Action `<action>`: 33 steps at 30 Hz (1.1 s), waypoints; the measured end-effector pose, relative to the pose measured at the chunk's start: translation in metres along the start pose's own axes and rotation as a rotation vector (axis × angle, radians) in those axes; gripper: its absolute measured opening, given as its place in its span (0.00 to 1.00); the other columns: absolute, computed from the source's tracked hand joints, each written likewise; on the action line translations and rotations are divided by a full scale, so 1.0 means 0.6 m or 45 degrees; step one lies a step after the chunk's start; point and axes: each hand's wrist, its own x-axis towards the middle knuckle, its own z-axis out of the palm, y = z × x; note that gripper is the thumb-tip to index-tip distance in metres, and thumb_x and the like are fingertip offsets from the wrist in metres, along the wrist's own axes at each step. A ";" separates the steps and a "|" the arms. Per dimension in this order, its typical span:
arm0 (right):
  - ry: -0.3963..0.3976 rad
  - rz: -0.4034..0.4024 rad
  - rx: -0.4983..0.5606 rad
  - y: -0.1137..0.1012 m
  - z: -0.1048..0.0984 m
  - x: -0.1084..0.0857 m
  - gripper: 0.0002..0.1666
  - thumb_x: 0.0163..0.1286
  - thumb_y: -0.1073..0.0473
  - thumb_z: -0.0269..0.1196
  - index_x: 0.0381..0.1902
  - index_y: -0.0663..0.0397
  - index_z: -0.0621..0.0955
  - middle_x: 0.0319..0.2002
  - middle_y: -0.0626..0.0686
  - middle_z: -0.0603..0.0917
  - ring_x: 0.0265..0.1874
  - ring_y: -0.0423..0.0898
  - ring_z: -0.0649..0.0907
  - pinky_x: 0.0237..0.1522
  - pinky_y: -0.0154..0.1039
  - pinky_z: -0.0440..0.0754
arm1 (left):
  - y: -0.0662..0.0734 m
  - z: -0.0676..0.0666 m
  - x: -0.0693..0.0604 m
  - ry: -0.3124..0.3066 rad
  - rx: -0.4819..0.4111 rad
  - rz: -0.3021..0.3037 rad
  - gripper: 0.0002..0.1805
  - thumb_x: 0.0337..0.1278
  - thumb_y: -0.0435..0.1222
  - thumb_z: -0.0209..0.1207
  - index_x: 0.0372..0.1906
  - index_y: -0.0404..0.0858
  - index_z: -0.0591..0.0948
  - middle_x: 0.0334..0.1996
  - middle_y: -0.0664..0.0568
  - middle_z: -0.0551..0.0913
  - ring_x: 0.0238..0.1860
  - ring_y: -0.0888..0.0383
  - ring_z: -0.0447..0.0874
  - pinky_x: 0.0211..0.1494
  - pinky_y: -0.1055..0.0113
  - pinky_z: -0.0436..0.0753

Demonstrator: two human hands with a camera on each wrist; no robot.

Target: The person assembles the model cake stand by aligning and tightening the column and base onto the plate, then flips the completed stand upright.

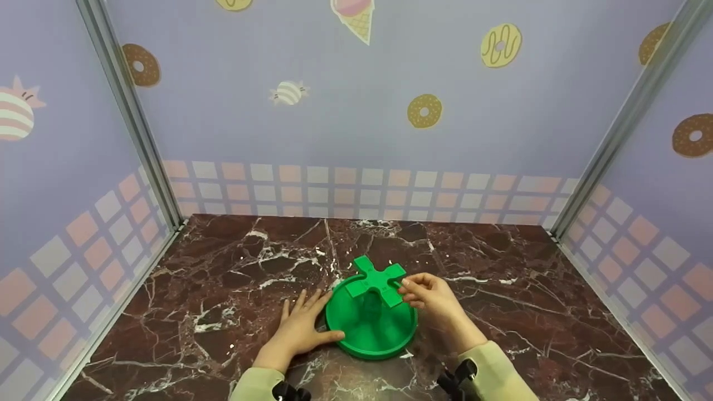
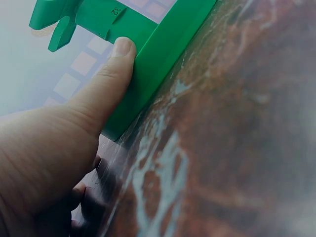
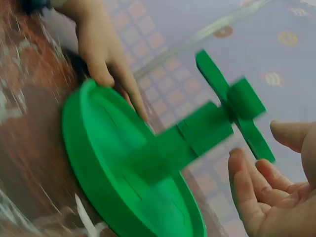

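With sleeves (image 1: 253, 384) nearest, resting spread left hand (image 1: 301, 329) on left rim of green dish (image 1: 374, 355), with right hand (image 1: 437, 301) at cross (image 1: 380, 280), ungrasping. Seemingly mounted already, with little left.

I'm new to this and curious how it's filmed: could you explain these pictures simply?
There is no machine working here, just a person's two bare hands. The widest picture is taken from the person's head, looking forward and down; the others are taken from the left and right wrists. On the dark marbled table sits a round green tray with a post topped by a green cross. The left hand rests its thumb on the tray's rim. The right hand is at the cross, apparently not gripping it.
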 end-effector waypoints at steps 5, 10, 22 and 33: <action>-0.059 -0.117 0.002 0.008 -0.017 0.027 0.33 0.75 0.62 0.63 0.72 0.74 0.69 0.65 0.70 0.78 0.56 0.43 0.85 0.58 0.36 0.85 | 0.000 0.000 0.002 0.003 0.008 0.001 0.57 0.48 0.68 0.68 0.82 0.52 0.61 0.82 0.42 0.58 0.84 0.34 0.42 0.80 0.26 0.34; -0.241 -0.235 0.105 0.015 -0.024 0.046 0.37 0.75 0.66 0.61 0.76 0.74 0.62 0.75 0.73 0.65 0.64 0.38 0.80 0.62 0.30 0.81 | -0.001 0.000 0.004 0.004 0.005 0.008 0.57 0.48 0.68 0.68 0.82 0.52 0.61 0.82 0.42 0.58 0.84 0.34 0.42 0.79 0.26 0.34; -0.257 -0.273 0.094 0.022 -0.028 0.045 0.33 0.73 0.68 0.62 0.71 0.78 0.67 0.69 0.72 0.74 0.54 0.33 0.86 0.57 0.32 0.85 | 0.001 0.000 0.002 -0.011 -0.004 -0.010 0.57 0.48 0.68 0.68 0.82 0.52 0.60 0.82 0.42 0.57 0.84 0.34 0.41 0.80 0.27 0.33; -0.250 -0.287 -0.015 0.029 -0.039 0.030 0.32 0.69 0.67 0.67 0.66 0.79 0.73 0.57 0.56 0.87 0.46 0.35 0.87 0.47 0.30 0.86 | 0.000 0.001 0.002 -0.008 0.011 -0.009 0.58 0.47 0.68 0.68 0.82 0.52 0.61 0.82 0.42 0.58 0.84 0.34 0.42 0.80 0.27 0.34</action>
